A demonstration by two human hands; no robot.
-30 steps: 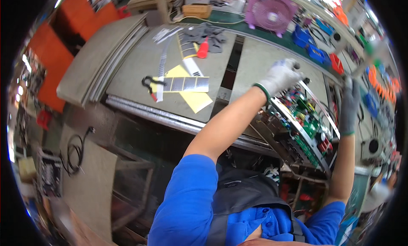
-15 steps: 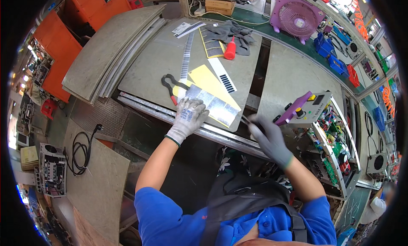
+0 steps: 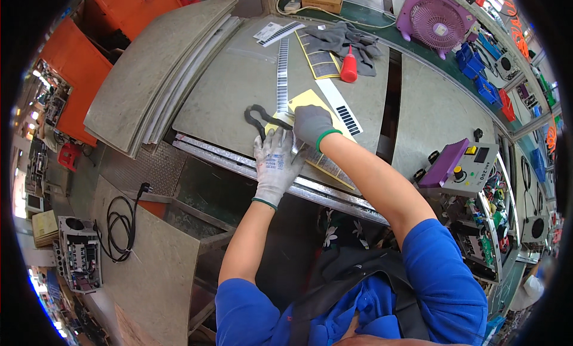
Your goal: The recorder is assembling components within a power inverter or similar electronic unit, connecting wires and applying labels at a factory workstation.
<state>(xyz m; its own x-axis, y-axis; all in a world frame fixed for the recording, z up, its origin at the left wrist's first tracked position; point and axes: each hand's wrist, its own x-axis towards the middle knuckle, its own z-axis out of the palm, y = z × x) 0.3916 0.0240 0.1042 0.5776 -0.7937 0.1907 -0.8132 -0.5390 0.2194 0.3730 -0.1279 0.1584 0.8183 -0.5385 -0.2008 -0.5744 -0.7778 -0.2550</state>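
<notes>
My left hand (image 3: 274, 165), in a whitish work glove, lies flat near the table's front edge with its fingers stretched out. Beside it my right hand (image 3: 314, 126), in a grey glove, is closed over a yellow label sheet (image 3: 305, 99); what its fingers grip is hidden. Part of the sheet and its labels show below the right wrist. Just beyond my left fingertips lies a tool with curved black handles (image 3: 255, 114), its other end covered by my hands. A narrow strip of dark labels (image 3: 282, 74) runs away from it, and a white label card (image 3: 340, 107) lies to the right.
Farther back are a red squeeze bottle (image 3: 349, 66), a grey cloth (image 3: 340, 38) and a purple fan (image 3: 439, 26). Stacked boards (image 3: 161, 65) stand at left. A device with a purple handle and exposed circuitry (image 3: 471, 167) is at right, past a dark gap in the table (image 3: 391, 101).
My right hand has swung left from the table's front edge onto the sheet, close to my left hand. The left hand's fingers now spread wider. The whole view has shifted slightly.
</notes>
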